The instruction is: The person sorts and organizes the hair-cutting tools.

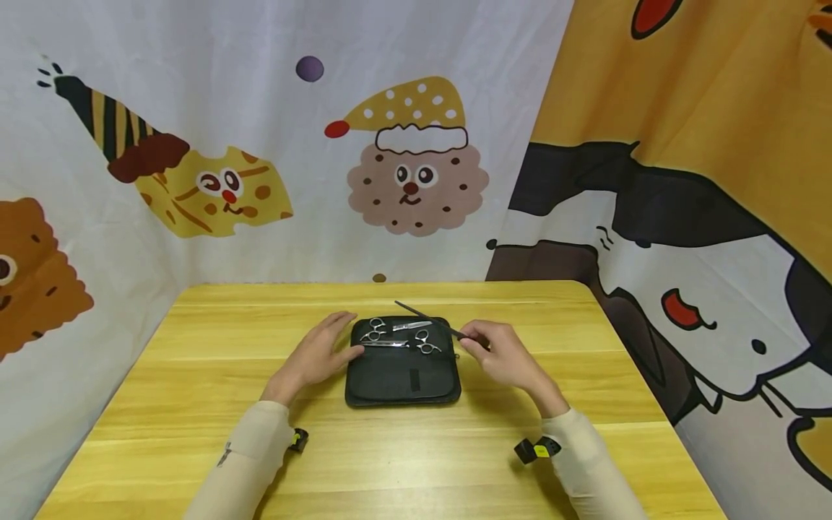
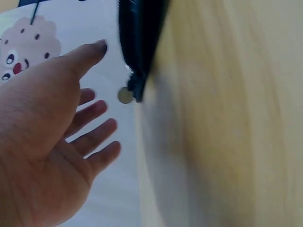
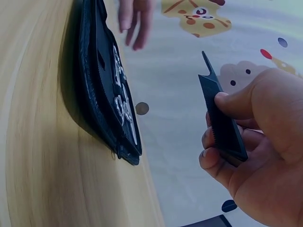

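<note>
A black tail comb [image 1: 425, 316] is pinched between the thumb and fingers of my right hand [image 1: 504, 354], its thin tail pointing up and left over the case. In the right wrist view the comb's [image 3: 220, 118] fine teeth show. The black zip case [image 1: 390, 386] lies open on the table. Two silver scissors lie in its upper half: one pair [image 1: 375, 329] has its handles at the left, the other pair [image 1: 425, 342] at the right. My left hand [image 1: 317, 354] is at the case's left edge, fingers extended, holding nothing; whether the thumb touches the case I cannot tell.
The wooden table [image 1: 416, 462] extends around the case on all sides. Behind it hangs a white curtain [image 1: 260, 94] with cartoon prints, and a yellow printed cloth [image 1: 715, 108] hangs at the right. Wrist cameras [image 1: 536, 450] sit on both forearms.
</note>
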`<state>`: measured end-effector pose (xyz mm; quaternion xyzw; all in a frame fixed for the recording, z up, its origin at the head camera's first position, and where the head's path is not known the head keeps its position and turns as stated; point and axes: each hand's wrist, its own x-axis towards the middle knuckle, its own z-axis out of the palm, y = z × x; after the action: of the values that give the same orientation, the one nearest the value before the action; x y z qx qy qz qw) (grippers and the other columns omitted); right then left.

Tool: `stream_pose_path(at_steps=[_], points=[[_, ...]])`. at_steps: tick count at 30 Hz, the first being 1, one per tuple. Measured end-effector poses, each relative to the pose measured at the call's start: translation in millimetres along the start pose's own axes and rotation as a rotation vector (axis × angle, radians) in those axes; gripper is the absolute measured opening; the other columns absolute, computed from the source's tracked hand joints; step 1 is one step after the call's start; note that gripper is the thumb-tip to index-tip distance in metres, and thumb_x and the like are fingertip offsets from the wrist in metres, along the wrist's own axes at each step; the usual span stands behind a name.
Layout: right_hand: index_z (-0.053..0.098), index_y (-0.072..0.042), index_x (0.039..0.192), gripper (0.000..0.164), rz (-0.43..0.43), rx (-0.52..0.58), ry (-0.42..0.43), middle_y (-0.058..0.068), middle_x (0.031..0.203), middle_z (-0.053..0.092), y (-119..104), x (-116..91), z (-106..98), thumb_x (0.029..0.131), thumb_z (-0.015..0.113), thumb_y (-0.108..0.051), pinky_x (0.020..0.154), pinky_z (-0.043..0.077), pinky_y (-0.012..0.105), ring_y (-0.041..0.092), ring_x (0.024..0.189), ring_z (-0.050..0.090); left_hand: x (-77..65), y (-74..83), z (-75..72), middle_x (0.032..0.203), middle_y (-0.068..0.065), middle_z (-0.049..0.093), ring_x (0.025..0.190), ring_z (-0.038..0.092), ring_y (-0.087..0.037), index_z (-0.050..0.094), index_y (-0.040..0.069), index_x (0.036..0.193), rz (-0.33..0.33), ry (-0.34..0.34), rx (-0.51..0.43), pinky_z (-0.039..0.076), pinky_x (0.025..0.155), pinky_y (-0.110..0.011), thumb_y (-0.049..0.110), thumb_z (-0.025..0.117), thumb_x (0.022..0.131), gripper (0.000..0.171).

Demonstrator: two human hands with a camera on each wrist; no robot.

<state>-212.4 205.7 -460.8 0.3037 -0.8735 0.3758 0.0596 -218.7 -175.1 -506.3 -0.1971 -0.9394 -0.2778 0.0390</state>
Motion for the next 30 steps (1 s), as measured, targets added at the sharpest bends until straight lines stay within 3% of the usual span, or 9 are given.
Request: stream_pose_path(at_steps=[7, 13, 19, 25, 30], points=[[0.074, -0.016, 0.096, 0.011, -0.011, 0.012, -0.024, -0.004, 0.072, 0.059, -7, -1, -1, 0.101, 0.067, -0.009, 0.049, 0.038, 0.022, 0.010, 0.058, 0.048, -1.1, 25.7, -8.5, 0.161, -0.011, 0.038, 0.144, 0.035, -0.030, 0.038, 0.015, 0.162, 0.105, 0.213, 0.008, 0.038, 0.113, -0.057, 0.042, 0.071, 0.096, 0.079], [0.074, -0.017, 0.097, 0.014, -0.002, 0.027, -0.057, -0.004, 0.072, 0.058, -11, -1, 0, 0.103, 0.064, -0.010, 0.049, 0.037, 0.020, 0.015, 0.057, 0.050, 0.9, 56.3, -15.4, 0.154, -0.015, 0.046, 0.141, 0.039, -0.028, 0.046, 0.004, 0.156, 0.313, 0.354, 0.026, 0.041, 0.113, -0.052, 0.030, 0.079, 0.091, 0.077], [0.073, -0.018, 0.097, 0.013, -0.014, 0.018, -0.088, -0.004, 0.074, 0.060, -15, -2, 0, 0.103, 0.064, -0.011, 0.052, 0.040, 0.022, 0.013, 0.059, 0.050, 3.3, 78.7, -13.3, 0.153, -0.014, 0.049, 0.142, 0.039, -0.028, 0.049, 0.001, 0.153, 0.427, 0.351, 0.052, 0.037, 0.117, -0.048, 0.026, 0.079, 0.091, 0.074], [0.074, -0.019, 0.097, 0.014, 0.005, 0.018, -0.116, 0.001, 0.075, 0.063, -21, -2, 0, 0.103, 0.064, -0.011, 0.056, 0.043, 0.023, 0.011, 0.061, 0.050, 4.8, 87.9, -5.0, 0.150, -0.014, 0.052, 0.139, 0.043, -0.030, 0.052, 0.002, 0.151, 0.487, 0.328, 0.108, 0.038, 0.117, -0.046, 0.026, 0.078, 0.092, 0.069], [0.074, -0.019, 0.095, 0.014, -0.001, 0.017, -0.126, -0.005, 0.074, 0.060, -23, -2, 1, 0.102, 0.064, -0.010, 0.056, 0.043, 0.024, 0.011, 0.063, 0.052, 5.9, 91.4, 2.4, 0.140, -0.012, 0.061, 0.131, 0.052, -0.026, 0.060, 0.004, 0.145, 0.510, 0.300, 0.134, 0.044, 0.112, -0.043, 0.026, 0.076, 0.094, 0.058]])
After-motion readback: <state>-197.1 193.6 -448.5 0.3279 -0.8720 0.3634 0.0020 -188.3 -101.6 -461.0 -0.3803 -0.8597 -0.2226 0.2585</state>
